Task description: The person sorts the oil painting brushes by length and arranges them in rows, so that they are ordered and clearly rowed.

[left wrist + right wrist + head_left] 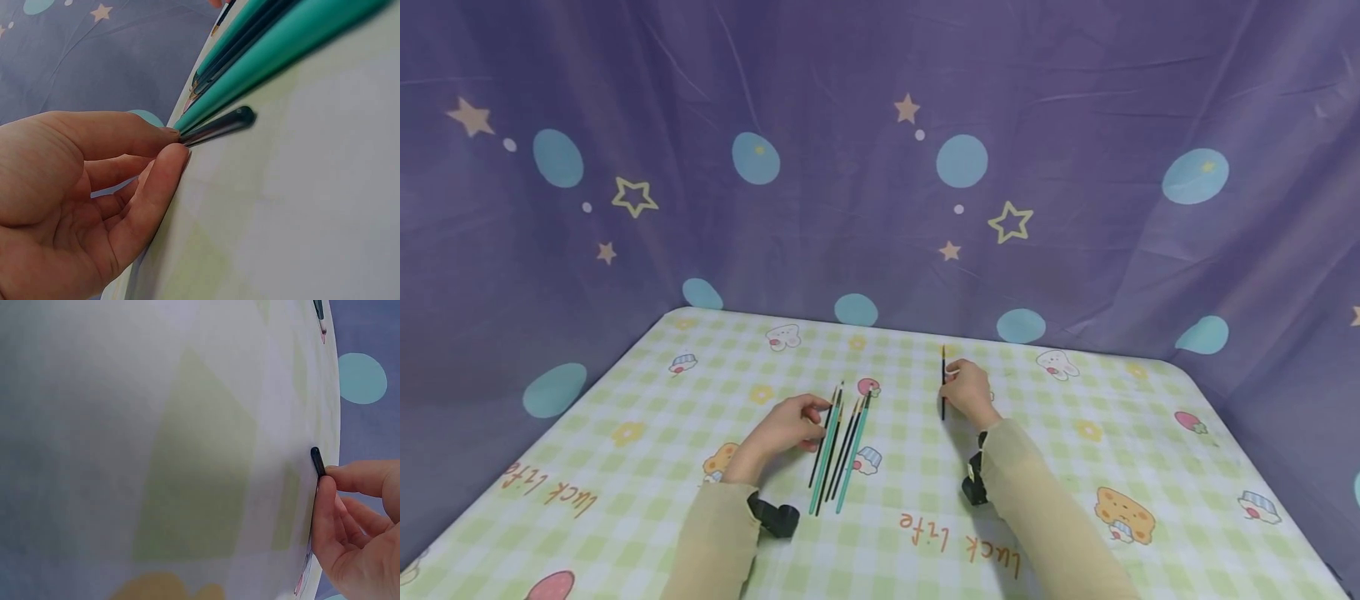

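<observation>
My left hand point(784, 425) is at the left side of a loose row of paintbrushes, thumb and forefinger pinching the leftmost dark brush point(237, 119). In the left wrist view, this brush's rounded handle end sticks out past the fingertips. Teal paintbrushes point(850, 468) and several black ones lie in the row, bristles pointing away from me. Farther back and to the right, my right hand point(968, 392) pinches a single black paintbrush point(943, 407) with yellowish bristles. That brush points straight away from me, close over the tablecloth. The right wrist view shows its black handle end point(317, 459).
A green-and-white checked tablecloth point(700, 433) printed with cartoon food and lettering covers the table. Behind the table hangs a purple curtain point(850, 225) with stars and blue ovals. Dark wrist camera mounts point(775, 515) sit on both wrists, beside the light sleeves.
</observation>
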`<state>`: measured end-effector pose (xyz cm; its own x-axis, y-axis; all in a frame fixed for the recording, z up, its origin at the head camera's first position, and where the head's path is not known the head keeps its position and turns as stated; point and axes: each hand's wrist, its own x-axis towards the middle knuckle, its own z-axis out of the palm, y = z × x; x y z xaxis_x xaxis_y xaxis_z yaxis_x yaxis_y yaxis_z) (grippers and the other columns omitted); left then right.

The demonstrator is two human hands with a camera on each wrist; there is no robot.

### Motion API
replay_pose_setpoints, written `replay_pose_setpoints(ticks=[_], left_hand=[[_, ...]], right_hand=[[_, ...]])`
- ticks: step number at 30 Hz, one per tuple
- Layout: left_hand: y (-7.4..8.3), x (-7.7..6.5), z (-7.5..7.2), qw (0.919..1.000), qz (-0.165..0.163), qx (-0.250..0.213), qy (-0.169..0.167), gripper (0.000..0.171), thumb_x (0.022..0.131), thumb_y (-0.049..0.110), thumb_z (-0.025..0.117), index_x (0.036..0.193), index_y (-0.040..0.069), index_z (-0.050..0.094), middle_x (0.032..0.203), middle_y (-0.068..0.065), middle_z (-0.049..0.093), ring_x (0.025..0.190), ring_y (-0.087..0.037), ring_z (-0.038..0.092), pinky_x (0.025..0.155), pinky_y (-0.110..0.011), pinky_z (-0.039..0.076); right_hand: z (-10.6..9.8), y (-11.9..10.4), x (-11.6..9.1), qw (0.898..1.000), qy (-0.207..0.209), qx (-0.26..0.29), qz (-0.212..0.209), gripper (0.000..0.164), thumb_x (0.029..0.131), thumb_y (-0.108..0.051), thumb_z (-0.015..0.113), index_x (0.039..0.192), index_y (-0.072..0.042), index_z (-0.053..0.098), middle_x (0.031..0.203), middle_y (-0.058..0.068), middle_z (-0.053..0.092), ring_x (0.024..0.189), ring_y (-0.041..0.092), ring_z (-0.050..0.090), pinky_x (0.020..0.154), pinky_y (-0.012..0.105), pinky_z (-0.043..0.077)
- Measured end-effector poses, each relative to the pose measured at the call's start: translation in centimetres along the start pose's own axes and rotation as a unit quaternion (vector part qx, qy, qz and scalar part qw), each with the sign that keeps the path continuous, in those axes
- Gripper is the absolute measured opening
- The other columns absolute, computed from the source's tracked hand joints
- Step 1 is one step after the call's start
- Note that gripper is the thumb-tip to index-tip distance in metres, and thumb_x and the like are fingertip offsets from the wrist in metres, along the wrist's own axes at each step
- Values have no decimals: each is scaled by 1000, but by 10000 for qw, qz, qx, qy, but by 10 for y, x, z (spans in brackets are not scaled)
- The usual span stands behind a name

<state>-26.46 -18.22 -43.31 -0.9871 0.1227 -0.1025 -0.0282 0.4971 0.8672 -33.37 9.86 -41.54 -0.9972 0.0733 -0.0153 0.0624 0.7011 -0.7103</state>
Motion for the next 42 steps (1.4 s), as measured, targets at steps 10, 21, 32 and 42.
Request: replay_pose_setpoints(ticks=[10, 21, 32, 42], left_hand=[[1, 1, 1, 10000, 7, 15, -8, 41, 77, -4, 62, 117, -1, 55, 80, -9, 47, 59, -16, 53, 52, -28, 53], [3, 0, 0, 10000, -13, -18, -57, 41, 77, -4, 62, 117, -1, 55, 80, -9, 47, 59, -16, 53, 53, -28, 53], [2, -1, -2, 9999, 2, -80, -80, 41, 77, -4, 61, 117, -2, 54, 81, -9, 47, 58, -15, 53, 52, -28, 52], [1, 0, -1, 9999, -30, -60, -83, 42, 77, -5, 60, 118, -2, 54, 81, -9, 47, 56, -15, 54, 52, -28, 52]], right_hand=[[2, 6, -2, 9997, 202, 78, -99, 37, 72, -4, 63, 109, -2, 61, 87, 8, 65, 69, 17, 59, 57, 25, 46], [2, 4, -7, 9993, 269, 117, -249, 33, 70, -6, 63, 103, -3, 62, 80, 4, 64, 66, 17, 58, 57, 29, 46], [16, -17, -29, 9969, 52, -5, -786, 31, 72, -8, 68, 102, -1, 63, 80, 5, 66, 70, 17, 58, 69, 32, 48], [32, -32, -41, 9943, -253, -19, -1039, 30, 73, -9, 69, 102, -1, 63, 79, 5, 65, 66, 14, 58, 64, 27, 48]])
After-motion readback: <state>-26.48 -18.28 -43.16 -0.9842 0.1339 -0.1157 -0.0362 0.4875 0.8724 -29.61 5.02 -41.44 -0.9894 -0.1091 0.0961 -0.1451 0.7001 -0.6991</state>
